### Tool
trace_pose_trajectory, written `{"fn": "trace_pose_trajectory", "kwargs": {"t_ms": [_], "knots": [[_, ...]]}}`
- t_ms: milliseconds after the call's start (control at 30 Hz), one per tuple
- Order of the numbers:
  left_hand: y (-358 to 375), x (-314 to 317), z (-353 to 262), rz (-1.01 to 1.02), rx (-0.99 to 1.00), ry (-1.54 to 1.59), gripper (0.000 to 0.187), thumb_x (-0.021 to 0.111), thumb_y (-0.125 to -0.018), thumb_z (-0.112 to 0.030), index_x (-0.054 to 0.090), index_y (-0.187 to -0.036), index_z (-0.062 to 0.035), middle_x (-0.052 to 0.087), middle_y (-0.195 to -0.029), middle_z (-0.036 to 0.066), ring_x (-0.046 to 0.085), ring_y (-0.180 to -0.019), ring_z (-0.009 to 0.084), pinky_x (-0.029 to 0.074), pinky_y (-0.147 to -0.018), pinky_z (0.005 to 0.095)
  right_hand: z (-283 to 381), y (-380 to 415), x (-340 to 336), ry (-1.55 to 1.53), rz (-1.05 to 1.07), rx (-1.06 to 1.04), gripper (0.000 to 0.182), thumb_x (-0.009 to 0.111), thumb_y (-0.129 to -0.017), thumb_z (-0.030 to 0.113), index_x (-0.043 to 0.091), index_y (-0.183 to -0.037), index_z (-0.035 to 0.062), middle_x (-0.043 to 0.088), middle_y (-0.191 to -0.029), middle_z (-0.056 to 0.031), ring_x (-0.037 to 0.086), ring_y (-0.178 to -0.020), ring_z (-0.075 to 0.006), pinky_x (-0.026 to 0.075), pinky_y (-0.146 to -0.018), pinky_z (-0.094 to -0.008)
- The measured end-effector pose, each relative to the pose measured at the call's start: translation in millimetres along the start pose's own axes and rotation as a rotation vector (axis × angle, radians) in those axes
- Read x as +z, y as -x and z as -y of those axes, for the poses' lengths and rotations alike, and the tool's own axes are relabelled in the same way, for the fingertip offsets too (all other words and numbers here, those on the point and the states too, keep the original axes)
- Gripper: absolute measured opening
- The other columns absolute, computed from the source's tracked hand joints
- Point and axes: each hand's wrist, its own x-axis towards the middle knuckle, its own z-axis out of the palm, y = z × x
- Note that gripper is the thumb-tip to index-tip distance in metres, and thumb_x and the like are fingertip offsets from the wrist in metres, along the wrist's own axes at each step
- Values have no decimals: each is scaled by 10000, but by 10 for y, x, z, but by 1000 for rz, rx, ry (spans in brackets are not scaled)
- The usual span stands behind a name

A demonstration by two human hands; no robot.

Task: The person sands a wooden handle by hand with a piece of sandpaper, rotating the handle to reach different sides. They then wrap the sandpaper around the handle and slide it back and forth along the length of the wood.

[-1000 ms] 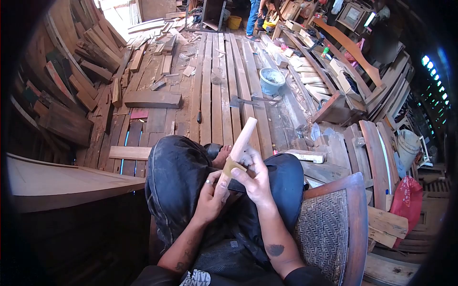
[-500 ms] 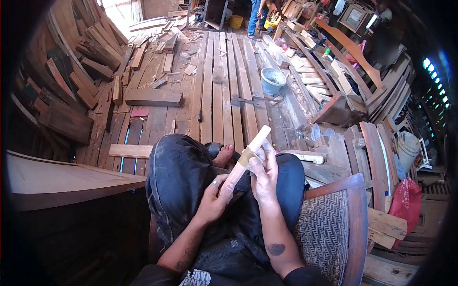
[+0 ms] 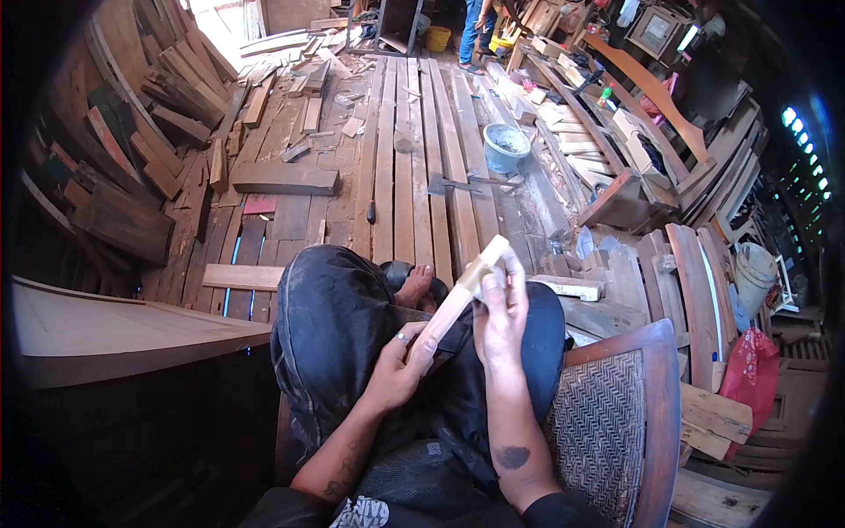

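Note:
A pale wooden strip (image 3: 451, 310) slants up to the right above my lap. My left hand (image 3: 400, 365) is closed round its lower end, with a ring on one finger. Near the upper end, my right hand (image 3: 502, 317) pinches a tan piece, like sandpaper (image 3: 476, 275), wrapped round the strip. The strip's pale tip shows just past my right fingers.
A hammer-like tool (image 3: 449, 186) and a dark-handled tool (image 3: 371, 212) lie on the planks beyond my feet. A bucket (image 3: 505, 149) stands farther right. A woven chair (image 3: 598, 422) is at my right, a pale panel (image 3: 132, 339) at my left. Another person (image 3: 473, 35) stands far back.
My right hand and the tan piece have slid up the strip towards its tip, so less of the tip shows. My left hand keeps its hold at the lower end.

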Motion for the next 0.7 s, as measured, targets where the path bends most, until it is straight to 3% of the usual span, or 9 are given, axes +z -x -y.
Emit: {"fn": "trace_pose_trajectory", "kwargs": {"t_ms": [100,700], "knots": [[4,2,-24,-3,-10,-26,337,578,-1082,-207,592,-1340,9,553,-873,-30,486,-738,49,418,-667,227,21,-55,-11,-2,-58,-61,506,672,-1045,207,491,-1497,69,669,-1280,-110,675,-1144,-196,552,-976,-336],[0,-8,-1,3,-6,-19,354,573,-1086,-234,587,-1343,9,549,-863,-30,485,-735,51,416,-667,227,-62,-61,-73,8,-31,-32,449,620,-1075,242,503,-1465,52,669,-1261,-148,674,-1158,-230,557,-1014,-390]]}}
